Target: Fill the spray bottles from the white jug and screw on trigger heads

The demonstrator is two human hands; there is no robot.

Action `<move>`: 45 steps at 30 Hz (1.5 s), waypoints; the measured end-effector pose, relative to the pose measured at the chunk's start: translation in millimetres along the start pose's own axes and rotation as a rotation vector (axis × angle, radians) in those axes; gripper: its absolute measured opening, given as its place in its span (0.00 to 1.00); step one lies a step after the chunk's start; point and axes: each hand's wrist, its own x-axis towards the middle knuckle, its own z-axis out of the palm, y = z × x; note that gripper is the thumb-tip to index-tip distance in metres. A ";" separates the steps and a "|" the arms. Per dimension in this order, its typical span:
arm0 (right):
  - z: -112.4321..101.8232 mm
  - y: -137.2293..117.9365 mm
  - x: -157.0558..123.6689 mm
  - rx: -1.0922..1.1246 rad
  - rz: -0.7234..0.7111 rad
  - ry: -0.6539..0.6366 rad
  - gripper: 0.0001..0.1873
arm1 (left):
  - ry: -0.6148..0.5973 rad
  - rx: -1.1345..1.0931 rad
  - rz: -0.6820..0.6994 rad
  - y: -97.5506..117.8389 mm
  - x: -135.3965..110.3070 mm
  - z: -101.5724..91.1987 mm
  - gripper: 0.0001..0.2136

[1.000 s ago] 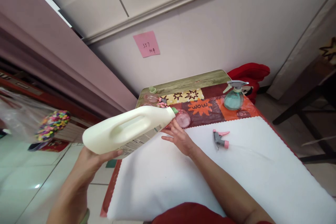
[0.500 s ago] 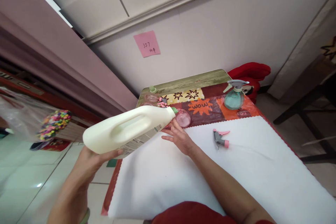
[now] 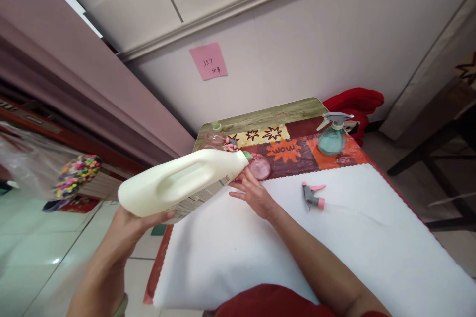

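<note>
tilted cream jug [image 3: 148, 188] clasped near its base by left hand [image 3: 136, 225], green spout [image 3: 248, 155] at pink bottle [image 3: 261, 168]; right hand [image 3: 256, 195] partly spread below neck, grip unclear: wobble could cause spillage.

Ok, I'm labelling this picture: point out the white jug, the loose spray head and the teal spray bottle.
White jug [image 3: 188, 194], head view: body, below the grip recess.
Loose spray head [image 3: 310, 197], head view: grey body.
Teal spray bottle [image 3: 331, 140], head view: rounded body.
</note>
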 end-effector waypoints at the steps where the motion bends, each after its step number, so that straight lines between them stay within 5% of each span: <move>1: 0.2 -0.3 -0.1 -0.001 0.000 -0.001 0.40 | 0.000 0.001 0.000 0.3 0.0 0.0 0.44; 45: -0.3 -0.7 0.3 0.007 0.014 0.028 0.41 | 0.015 -0.008 -0.007 3.0 1.4 2.0 0.42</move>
